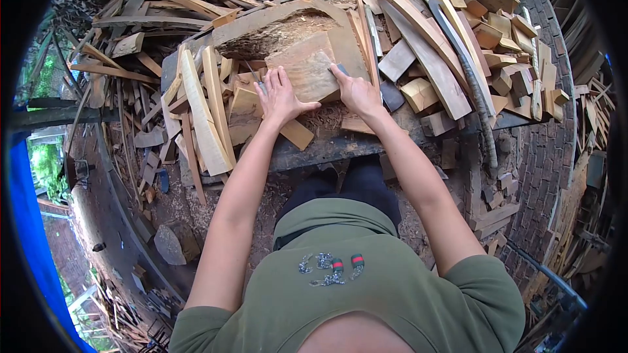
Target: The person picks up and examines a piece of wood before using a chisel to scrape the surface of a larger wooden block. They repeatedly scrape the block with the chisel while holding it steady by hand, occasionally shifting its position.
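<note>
A squarish flat piece of wood (302,68) rests on a larger thick slab (347,36) with a rough hollow in its upper side. Fingers spread and thumb stretched out to the right, my left hand (281,97) lies against the lower left part of the flat piece. My right hand (360,97) is closed round a small dark grey object (339,69) at the right edge of this piece; most of the object is hidden by the fingers, and I cannot tell its kind. Wood shavings (324,116) lie just below the piece, between both hands.
Pale curved strips (206,111) lean left of the slab. Long boards (425,52) and a dark curved stick (468,68) lie to the right, beside a heap of cut blocks (504,39). The worktable's front edge (301,157) is close to my legs. More scrap wood (190,0) is piled behind.
</note>
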The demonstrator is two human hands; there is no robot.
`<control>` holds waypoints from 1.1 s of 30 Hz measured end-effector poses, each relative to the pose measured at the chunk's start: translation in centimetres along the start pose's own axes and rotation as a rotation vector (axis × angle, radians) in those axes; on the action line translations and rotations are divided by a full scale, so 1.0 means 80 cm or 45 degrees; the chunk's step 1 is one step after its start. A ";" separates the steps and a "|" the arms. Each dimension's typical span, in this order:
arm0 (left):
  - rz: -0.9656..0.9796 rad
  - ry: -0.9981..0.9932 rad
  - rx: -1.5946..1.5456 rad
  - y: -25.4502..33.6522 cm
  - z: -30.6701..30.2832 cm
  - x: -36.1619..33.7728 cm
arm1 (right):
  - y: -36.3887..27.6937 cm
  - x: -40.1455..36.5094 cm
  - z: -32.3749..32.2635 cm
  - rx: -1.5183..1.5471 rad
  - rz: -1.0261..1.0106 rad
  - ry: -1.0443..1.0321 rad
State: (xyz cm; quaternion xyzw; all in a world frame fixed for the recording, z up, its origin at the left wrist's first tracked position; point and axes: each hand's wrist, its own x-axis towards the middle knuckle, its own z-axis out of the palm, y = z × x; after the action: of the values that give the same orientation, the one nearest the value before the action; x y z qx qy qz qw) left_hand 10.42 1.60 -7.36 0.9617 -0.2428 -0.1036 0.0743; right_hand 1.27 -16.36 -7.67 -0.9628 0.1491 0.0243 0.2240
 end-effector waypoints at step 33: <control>-0.057 -0.235 -0.092 -0.007 0.010 0.029 | 0.011 -0.030 -0.023 0.001 -0.010 -0.036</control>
State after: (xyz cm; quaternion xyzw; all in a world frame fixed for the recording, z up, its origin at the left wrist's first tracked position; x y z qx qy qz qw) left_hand 12.49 0.89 -8.64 0.9500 -0.2232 -0.2019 0.0838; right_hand -1.28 -17.24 -6.14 -0.9628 0.1423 0.0369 0.2267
